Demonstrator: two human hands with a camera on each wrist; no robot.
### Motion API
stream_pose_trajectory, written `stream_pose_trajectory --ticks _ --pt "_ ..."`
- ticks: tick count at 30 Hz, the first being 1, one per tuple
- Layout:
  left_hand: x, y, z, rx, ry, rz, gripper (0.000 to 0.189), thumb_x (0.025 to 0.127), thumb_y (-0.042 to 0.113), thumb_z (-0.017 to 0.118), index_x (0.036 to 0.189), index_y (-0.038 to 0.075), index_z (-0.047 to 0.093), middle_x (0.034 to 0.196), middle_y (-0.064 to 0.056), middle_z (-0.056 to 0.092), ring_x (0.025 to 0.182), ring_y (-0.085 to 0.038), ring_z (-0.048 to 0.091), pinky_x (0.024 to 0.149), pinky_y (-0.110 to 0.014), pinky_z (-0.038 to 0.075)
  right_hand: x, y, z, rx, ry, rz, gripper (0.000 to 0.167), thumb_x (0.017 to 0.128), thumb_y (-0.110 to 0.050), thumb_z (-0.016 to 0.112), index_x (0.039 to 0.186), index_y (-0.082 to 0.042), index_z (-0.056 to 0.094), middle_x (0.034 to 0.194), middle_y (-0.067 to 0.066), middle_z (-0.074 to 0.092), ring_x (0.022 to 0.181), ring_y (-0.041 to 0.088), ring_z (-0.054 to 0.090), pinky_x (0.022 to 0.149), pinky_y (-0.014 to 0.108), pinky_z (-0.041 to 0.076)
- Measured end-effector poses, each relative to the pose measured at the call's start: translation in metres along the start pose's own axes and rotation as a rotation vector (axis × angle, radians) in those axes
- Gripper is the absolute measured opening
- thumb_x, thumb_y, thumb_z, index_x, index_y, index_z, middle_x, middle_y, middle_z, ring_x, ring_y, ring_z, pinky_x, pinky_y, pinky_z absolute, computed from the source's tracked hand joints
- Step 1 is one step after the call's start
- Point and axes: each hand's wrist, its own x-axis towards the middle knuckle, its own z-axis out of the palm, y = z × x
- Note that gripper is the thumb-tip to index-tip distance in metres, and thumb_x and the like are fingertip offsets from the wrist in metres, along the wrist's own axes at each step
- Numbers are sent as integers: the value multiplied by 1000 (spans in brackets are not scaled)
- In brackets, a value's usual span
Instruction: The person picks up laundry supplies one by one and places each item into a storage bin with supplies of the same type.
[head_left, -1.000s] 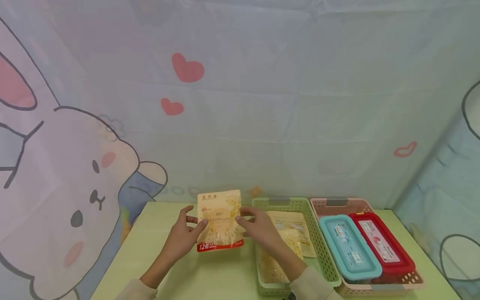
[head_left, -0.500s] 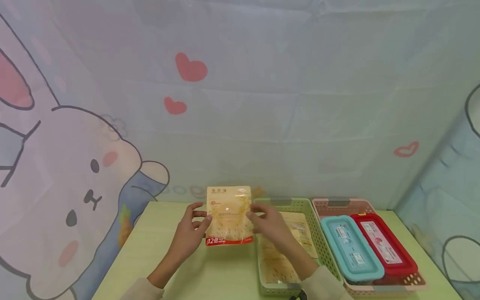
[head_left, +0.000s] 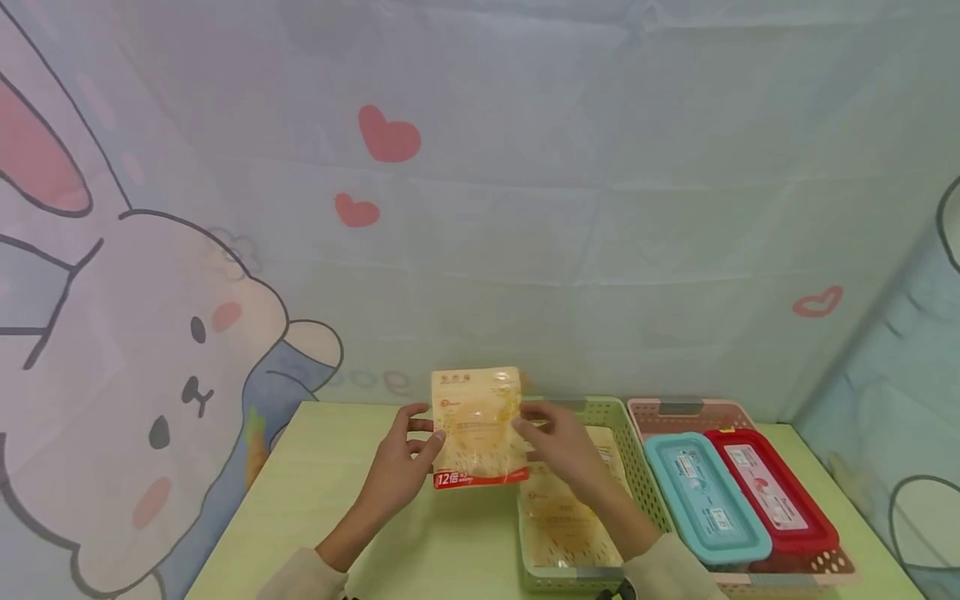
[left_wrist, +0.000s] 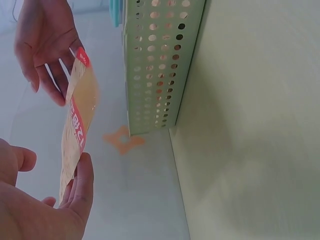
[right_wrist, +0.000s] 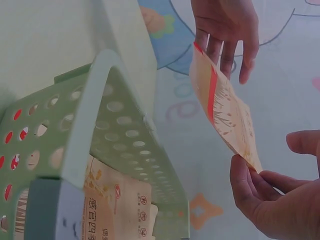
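Note:
A pale yellow pouch [head_left: 480, 429] with a red band along its bottom is held upright above the table, its printed front facing me. My left hand [head_left: 405, 462] holds its left edge, fingers behind it. At the right edge, my right hand [head_left: 566, 446] holds it the same way. In both wrist views, the near thumb stands a little off the pouch and the fingers touch its edge. Beside and below the right hand stands a green basket [head_left: 652, 479] with more such pouches [head_left: 566, 529] lying in it; the right forearm covers part of them.
Against the green basket's right side is a pink basket [head_left: 813, 575] bearing a turquoise-lidded box [head_left: 708, 500] and a red-lidded box [head_left: 776, 492]. Behind the pale green table [head_left: 315, 467] hangs a printed cloth [head_left: 600, 208] with a rabbit and hearts.
Both hands and the pouch have shifted right and slightly up in the head view. A yellow pouch in the basket shows less now behind the right arm.

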Motion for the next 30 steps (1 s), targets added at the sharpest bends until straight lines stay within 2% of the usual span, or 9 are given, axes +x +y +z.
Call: stream_pose_trajectory --ticks 6,13,23,30 --pt "0 -1 6 -15 -13 -6 54 106 20 67 152 7 43 133 -17 59 94 -21 71 74 -41 62 -2 -1 -3 -30 20 4 44 105 -23 69 141 2 63 134 18 65 114 32 68 85 45 63" --pt "0 -2 14 10 -15 11 55 104 18 69 153 8 44 135 -16 59 104 -25 71 72 -35 58 -2 2 -6 -87 52 14 44 104 -24 70 140 0 64 135 17 66 111 30 69 82 41 63" --pt "1 4 30 42 -34 23 56 103 18 70 152 9 46 138 -14 59 111 -29 70 81 -41 59 -4 6 -20 -90 75 5 43 104 -20 70 140 3 63 135 22 64 114 35 68 83 44 63" --pt "1 8 41 54 -39 38 56 101 15 72 152 8 48 140 -15 58 116 -34 67 88 -49 59 -4 11 -29 -107 90 35 39 106 -16 66 140 2 62 136 21 65 113 33 67 86 47 63"
